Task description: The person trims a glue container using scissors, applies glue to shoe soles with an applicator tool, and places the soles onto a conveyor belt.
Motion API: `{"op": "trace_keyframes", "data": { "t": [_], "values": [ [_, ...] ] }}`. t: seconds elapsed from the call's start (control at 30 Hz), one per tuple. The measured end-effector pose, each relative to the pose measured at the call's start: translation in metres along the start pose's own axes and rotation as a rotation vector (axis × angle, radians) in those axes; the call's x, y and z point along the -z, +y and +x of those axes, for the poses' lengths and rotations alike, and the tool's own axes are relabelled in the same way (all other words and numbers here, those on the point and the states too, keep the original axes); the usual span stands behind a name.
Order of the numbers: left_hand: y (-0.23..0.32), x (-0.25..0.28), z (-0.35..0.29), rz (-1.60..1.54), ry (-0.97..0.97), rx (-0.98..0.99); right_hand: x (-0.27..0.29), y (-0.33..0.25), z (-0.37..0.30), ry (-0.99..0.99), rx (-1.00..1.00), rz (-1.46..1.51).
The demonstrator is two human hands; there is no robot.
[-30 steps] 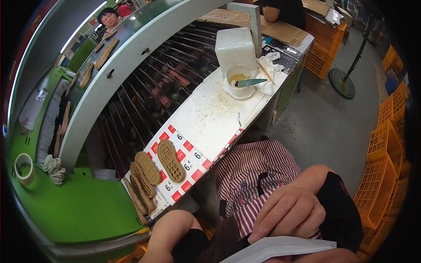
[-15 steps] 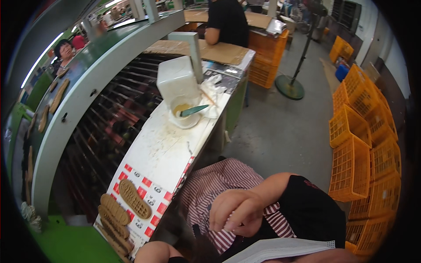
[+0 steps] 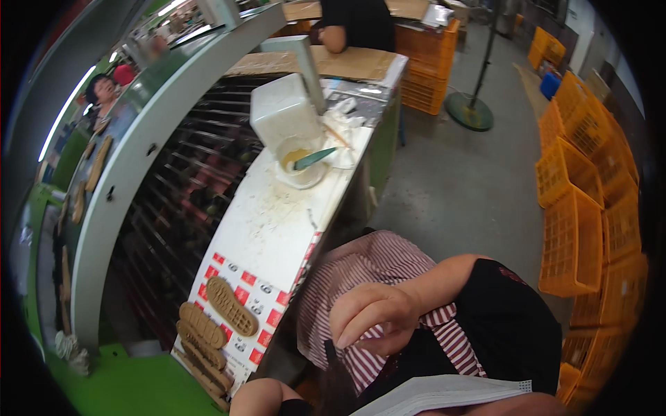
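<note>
My right hand (image 3: 371, 320) is held in front of my chest, over a red-and-white striped apron (image 3: 388, 256), with its fingers curled together. What they close on, if anything, is hidden; a dark blurred strand or strap (image 3: 334, 371) hangs just beside the fingertips. Of my left arm (image 3: 258, 398), only a bent bare part and a black sleeve edge show at the bottom; that hand is out of sight. On the white bench (image 3: 267, 222) to the left lies a tan shoe sole (image 3: 232, 306), tread up, with several more soles (image 3: 202, 326) overlapping beside it.
A clear cup with yellowish liquid (image 3: 295, 161) and a green-handled brush (image 3: 316, 158) stands by a white plastic container (image 3: 283, 114). A roller conveyor (image 3: 187, 159) runs behind the bench. Orange crates (image 3: 572, 236) are stacked right, near a fan base (image 3: 470, 112). Another person (image 3: 357, 24) stands beyond.
The view has shifted, so the bench and crates sit farther right and higher. My right hand stays at my chest, fingers still curled; the soles remain in place on the bench.
</note>
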State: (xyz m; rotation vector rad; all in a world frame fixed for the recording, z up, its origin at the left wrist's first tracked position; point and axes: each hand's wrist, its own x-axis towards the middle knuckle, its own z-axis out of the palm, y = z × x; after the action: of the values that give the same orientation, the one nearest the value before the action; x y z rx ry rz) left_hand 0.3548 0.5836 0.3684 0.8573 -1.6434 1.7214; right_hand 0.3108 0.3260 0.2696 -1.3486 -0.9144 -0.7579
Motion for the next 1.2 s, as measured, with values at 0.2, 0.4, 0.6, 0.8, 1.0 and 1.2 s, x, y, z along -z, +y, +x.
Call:
{"op": "trace_keyframes", "data": {
  "t": [0.2, 0.4, 0.6, 0.8, 1.0, 1.2],
  "values": [
    [-0.029, -0.009, -0.029, -0.193, 0.335, 0.663, -0.018, 0.008, 0.006, -0.093, -0.091, 0.029],
    [-0.064, -0.06, -0.075, -0.497, -0.563, 1.135, -0.009, 0.024, -0.007, -0.212, -0.328, -0.122],
    [-0.161, -0.049, -0.134, 0.014, -0.487, 1.187, 0.004, 0.084, -0.089, -0.145, -0.906, -0.182],
    [-0.317, -0.033, -0.169, 0.594, -0.556, 0.993, 0.047, 0.107, -0.211, 0.003, -1.309, -0.219],
    [-0.396, -0.041, -0.191, 0.84, -0.958, 1.459, 0.069, 0.107, -0.27, 0.127, -1.538, -0.197],
    [-0.433, -0.051, -0.208, 0.795, -1.111, 1.53, 0.079, 0.126, -0.288, 0.238, -1.673, -0.057]
  ]
}}
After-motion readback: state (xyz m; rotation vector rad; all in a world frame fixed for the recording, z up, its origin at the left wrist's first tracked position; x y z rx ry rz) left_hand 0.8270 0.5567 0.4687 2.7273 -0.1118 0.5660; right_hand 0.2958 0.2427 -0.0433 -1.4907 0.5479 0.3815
